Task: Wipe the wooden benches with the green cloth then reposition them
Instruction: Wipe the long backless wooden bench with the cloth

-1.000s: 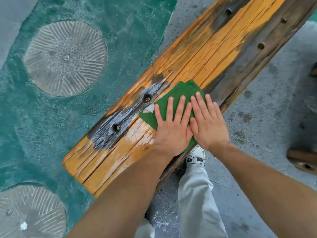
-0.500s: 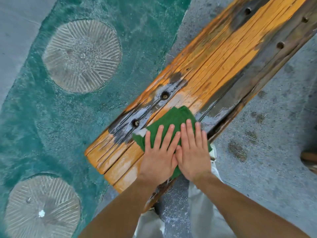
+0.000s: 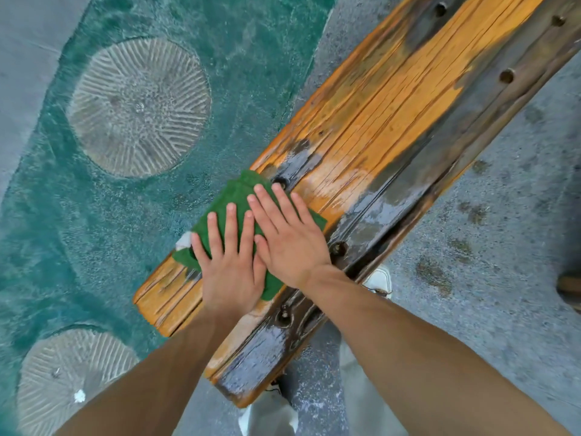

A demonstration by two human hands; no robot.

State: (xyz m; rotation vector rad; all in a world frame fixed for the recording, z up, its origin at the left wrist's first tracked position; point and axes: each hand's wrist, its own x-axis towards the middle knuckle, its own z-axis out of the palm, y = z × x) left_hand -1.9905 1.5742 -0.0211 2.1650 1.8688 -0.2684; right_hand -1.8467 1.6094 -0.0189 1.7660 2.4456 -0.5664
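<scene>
Since the frame half a second back, I see the green cloth (image 3: 234, 196) slid toward the far edge of the wooden worktop (image 3: 386, 127) and nearer its end, so its far corner now overhangs the teal floor (image 3: 245, 73); both hands went with it. Starting at the left, I count two round ribbed discs set in that teal floor, one (image 3: 138, 107) far and one (image 3: 72, 382) near, the near one carrying a small white fleck. Next comes one cloth with a pale tag at its left corner, lying flat on the wet end of the one worktop I can see fully. My left hand (image 3: 231, 262) presses it down, fingers (image 3: 230, 225) straight and slightly spread. My right hand (image 3: 289, 237) lies beside it, touching, fingers straight and fanned, also flat on the cloth. Right of the worktop, one white shoe (image 3: 379, 278) shows on the grey concrete (image 3: 503, 231).
</scene>
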